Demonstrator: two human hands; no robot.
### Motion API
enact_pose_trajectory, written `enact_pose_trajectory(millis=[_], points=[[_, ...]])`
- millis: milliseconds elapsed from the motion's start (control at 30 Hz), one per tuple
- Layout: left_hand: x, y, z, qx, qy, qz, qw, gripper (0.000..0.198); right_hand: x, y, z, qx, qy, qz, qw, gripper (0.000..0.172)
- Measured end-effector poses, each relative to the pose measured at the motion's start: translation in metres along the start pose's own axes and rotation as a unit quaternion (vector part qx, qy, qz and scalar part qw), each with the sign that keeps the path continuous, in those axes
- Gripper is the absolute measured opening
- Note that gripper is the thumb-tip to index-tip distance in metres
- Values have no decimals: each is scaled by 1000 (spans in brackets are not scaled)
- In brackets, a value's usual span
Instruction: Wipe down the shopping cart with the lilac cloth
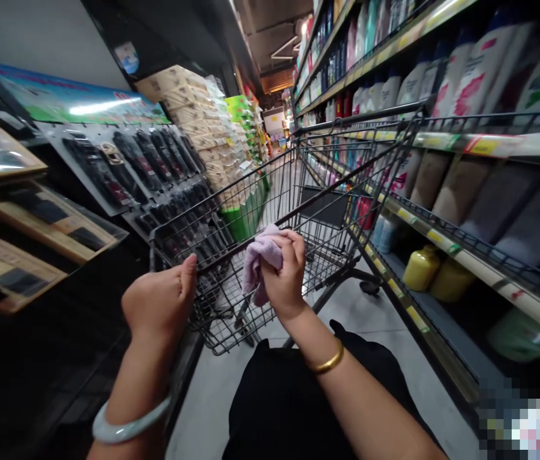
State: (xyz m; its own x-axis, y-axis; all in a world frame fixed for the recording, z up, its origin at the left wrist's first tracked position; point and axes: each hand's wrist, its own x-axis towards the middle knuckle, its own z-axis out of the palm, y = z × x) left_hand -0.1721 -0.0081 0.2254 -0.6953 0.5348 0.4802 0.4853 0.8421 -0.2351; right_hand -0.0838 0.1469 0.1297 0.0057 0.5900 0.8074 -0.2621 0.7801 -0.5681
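A black wire shopping cart [231, 319] stands sideways in front of me. My right hand [285, 275] is closed around a crumpled light purple cloth [262, 255] and presses it on the cart's near top rail [327, 191]. Further left, my left hand [159, 303] is curled at the end of the same rail, thumb pointing up; its fingertips are hidden, but it appears to grip the cart there. Through the wire mesh I see no goods in the basket.
Shelves [490, 144] of shampoo-like bottles line the right side, with yellow bottles [422, 268] low down. On the left are a rack of packaged dark items [147, 153], boxed goods [34, 217] and stacked cartons [193, 115]. A cart wheel [370, 287] rests on the grey floor [202, 409].
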Motion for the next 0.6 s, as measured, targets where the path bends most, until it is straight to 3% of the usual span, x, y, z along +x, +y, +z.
enact_pose_trajectory(millis=[67,167,200,367,500,600], points=[[1,-1,4,-4,16,-8,1000,74,-10,-9,7,-7,-39,-28,999,30],[2,-3,7,-10,28,-5,1000,74,-23,-17,14,-7,-128,-160,979,34],[2,-4,8,-11,29,2,999,74,-23,-17,14,-5,-132,-168,977,33],[2,-4,7,-17,31,9,999,75,2,-5,2,55,-21,32,998,17],[3,-2,7,-13,30,-10,999,73,15,-13,-3,89,-61,76,991,16],[2,-1,6,-18,27,-6,999,72,13,-24,-4,65,-93,110,987,26]])
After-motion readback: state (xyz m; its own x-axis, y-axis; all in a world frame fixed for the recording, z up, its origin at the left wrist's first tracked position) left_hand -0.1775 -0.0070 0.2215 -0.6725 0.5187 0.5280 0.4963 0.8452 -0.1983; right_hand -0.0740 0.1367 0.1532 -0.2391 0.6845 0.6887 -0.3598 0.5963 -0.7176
